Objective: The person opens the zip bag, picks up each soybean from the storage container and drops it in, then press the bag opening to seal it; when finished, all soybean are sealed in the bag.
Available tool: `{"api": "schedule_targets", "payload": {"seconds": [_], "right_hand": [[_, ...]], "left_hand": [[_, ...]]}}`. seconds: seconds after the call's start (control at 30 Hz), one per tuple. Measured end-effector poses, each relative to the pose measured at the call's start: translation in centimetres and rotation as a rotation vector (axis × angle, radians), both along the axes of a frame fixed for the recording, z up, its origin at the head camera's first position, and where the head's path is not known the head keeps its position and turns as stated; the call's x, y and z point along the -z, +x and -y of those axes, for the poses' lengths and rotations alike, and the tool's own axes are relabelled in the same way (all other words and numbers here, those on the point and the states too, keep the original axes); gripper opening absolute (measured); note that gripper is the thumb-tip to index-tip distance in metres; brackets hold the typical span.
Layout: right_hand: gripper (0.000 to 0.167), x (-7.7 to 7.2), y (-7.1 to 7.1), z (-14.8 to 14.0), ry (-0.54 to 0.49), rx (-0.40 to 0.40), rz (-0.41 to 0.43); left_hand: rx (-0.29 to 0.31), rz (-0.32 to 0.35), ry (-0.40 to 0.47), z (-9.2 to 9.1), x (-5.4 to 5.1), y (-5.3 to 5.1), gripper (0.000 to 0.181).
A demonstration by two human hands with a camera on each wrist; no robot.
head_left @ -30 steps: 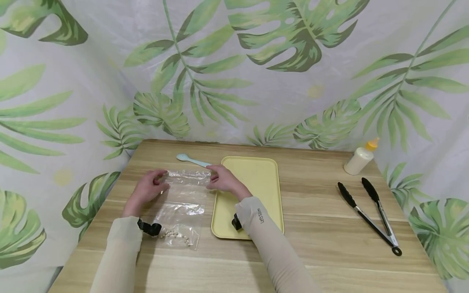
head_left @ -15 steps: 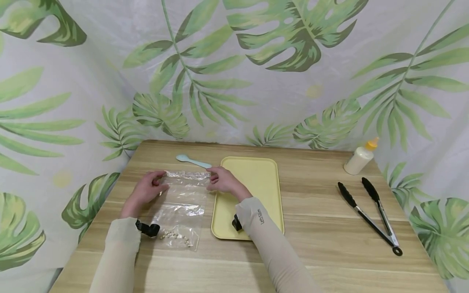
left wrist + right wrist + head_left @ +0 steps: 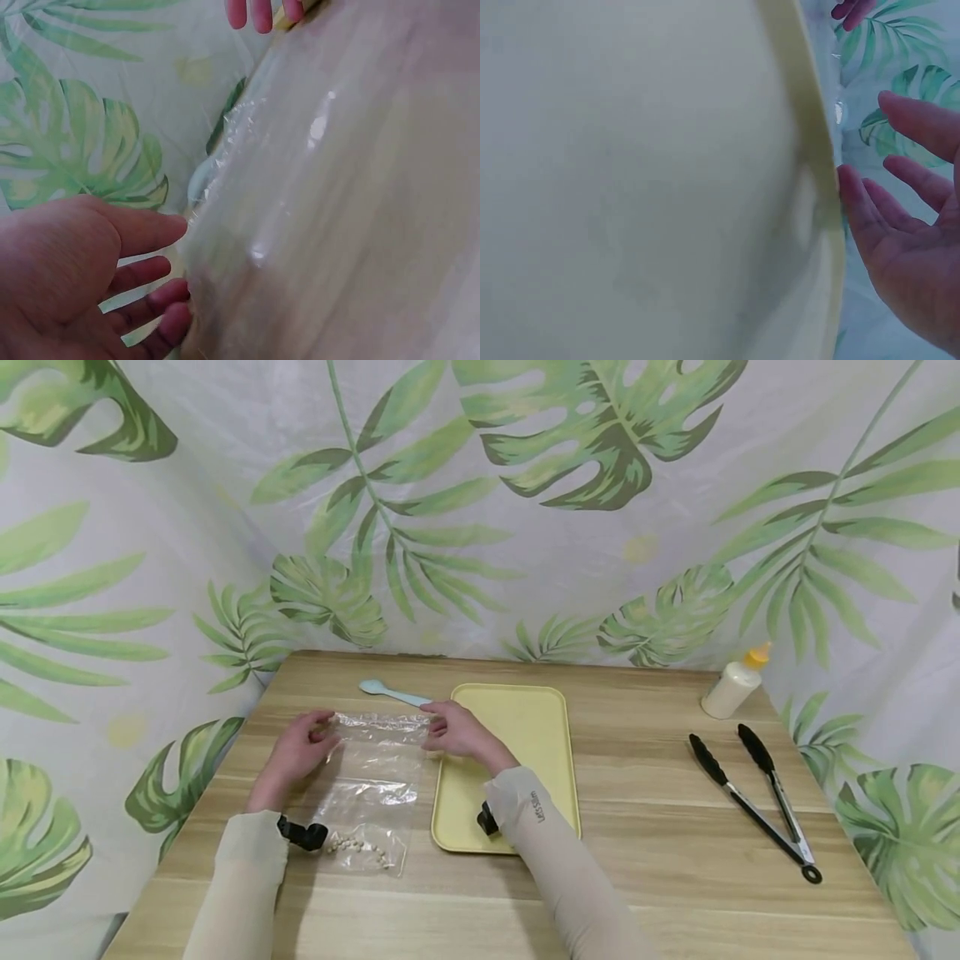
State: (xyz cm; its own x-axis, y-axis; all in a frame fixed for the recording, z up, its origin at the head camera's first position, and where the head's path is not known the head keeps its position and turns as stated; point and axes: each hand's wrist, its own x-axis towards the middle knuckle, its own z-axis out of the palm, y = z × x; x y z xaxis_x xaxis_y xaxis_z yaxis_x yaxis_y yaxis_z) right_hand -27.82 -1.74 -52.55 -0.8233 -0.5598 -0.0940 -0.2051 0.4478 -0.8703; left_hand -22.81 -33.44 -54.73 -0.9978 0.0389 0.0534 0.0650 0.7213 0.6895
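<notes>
A clear plastic bag [image 3: 375,777] lies flat on the table, with several small pale round pieces [image 3: 360,847] in its near end. At the bag's far left corner, my left hand [image 3: 300,745] has its thumb and fingers apart; in the left wrist view the thumb tip meets the bag's edge. My right hand [image 3: 467,732] is at the far right corner, partly over the yellow tray [image 3: 525,718]. In the right wrist view its fingers are loosely spread, one digit close to the tray's rim; contact with the bag cannot be made out.
A light blue spoon [image 3: 390,692] lies behind the bag, its handle end by my right hand. Black-handled tongs [image 3: 757,802] lie spread at the right. Behind them stands a squeeze bottle [image 3: 733,687] with a yellow cap. A leaf-print curtain [image 3: 450,527] hangs beyond the table.
My left hand has shifted very slightly left along the bag's edge. The right hand, bag and other things stay about where they were; the view has tilted a little.
</notes>
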Motion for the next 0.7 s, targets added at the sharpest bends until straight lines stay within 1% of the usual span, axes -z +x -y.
{"api": "schedule_targets", "payload": {"seconds": [0.1, 0.17, 0.23, 0.3, 0.43, 0.5, 0.6, 0.7], "right_hand": [[0.069, -1.1, 0.1, -1.0, 0.011, -0.012, -0.053], [0.067, -2.0, 0.2, -2.0, 0.029, -0.015, -0.106], [0.065, -3.1, 0.4, -3.3, 0.052, -0.014, -0.164], [0.064, -4.2, 0.6, -4.7, 0.080, -0.007, -0.228], [0.062, -6.6, 1.4, -7.7, 0.153, 0.028, -0.363], [0.062, -7.8, 2.0, -9.2, 0.194, 0.050, -0.441], [0.062, -9.6, 3.1, -11.5, 0.237, 0.082, -0.554], [0.063, -11.3, 4.0, -13.8, 0.251, 0.110, -0.660]], "left_hand": [[-0.005, -0.021, 0.008, -0.4, -0.7, 0.0, 0.056], [0.000, -0.058, -0.001, -0.9, -1.4, 0.0, 0.056], [0.015, -0.108, -0.016, -1.6, -2.4, 0.0, 0.056], [0.032, -0.153, -0.038, -2.5, -3.5, 0.0, 0.057], [0.060, -0.246, -0.122, -4.4, -6.0, 0.5, 0.058], [0.068, -0.299, -0.185, -5.2, -7.1, 0.8, 0.059], [0.078, -0.386, -0.260, -6.2, -8.4, 1.3, 0.058], [0.087, -0.500, -0.316, -7.0, -9.3, 1.5, 0.059]]}}
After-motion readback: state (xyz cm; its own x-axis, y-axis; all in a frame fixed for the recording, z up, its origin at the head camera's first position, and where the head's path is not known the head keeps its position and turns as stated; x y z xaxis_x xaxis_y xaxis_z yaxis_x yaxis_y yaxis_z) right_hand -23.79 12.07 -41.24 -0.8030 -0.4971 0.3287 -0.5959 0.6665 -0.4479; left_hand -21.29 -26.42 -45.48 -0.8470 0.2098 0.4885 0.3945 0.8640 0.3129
